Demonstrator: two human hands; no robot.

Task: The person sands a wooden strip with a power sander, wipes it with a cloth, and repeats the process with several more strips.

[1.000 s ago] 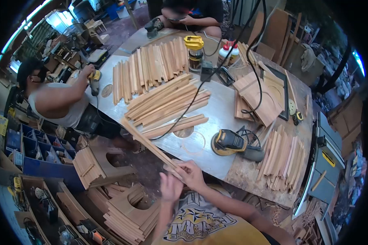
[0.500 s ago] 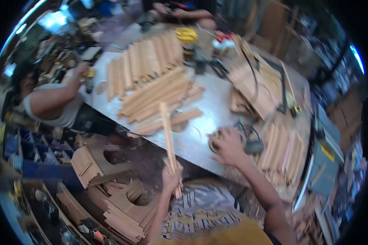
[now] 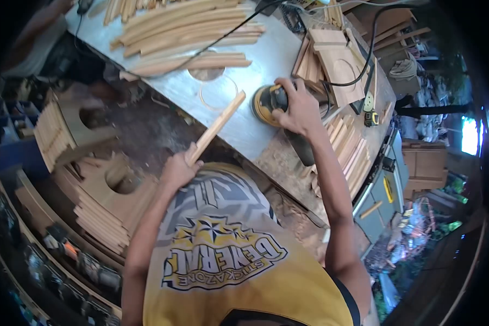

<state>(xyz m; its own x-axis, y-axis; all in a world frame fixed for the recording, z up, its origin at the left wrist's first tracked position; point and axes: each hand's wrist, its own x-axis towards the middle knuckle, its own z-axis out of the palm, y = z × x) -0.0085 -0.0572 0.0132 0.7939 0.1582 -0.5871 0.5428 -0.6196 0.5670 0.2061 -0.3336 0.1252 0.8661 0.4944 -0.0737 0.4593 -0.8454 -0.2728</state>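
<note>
My left hand is closed round the lower end of a wooden strip, which slants up and to the right over the table's near edge. My right hand grips a yellow and black power sander from above, with its thumb and fingers round the body. The sander appears to rest on the metal-topped table, its dark rear part pointing toward me. The strip's far end is close to the sander, seemingly apart from it. A thin pale ring lies to the left of the sander.
Wooden strips lie piled at the far left, and more strips at the right. A black cable runs over wooden panels. A tape measure sits near the right edge. Cut boards stand low on the left.
My view has tilted down and turned. My left hand has swung the strip from nearly upright to a rightward slant. My right hand, on the sander before too, now holds it with its face turned.
</note>
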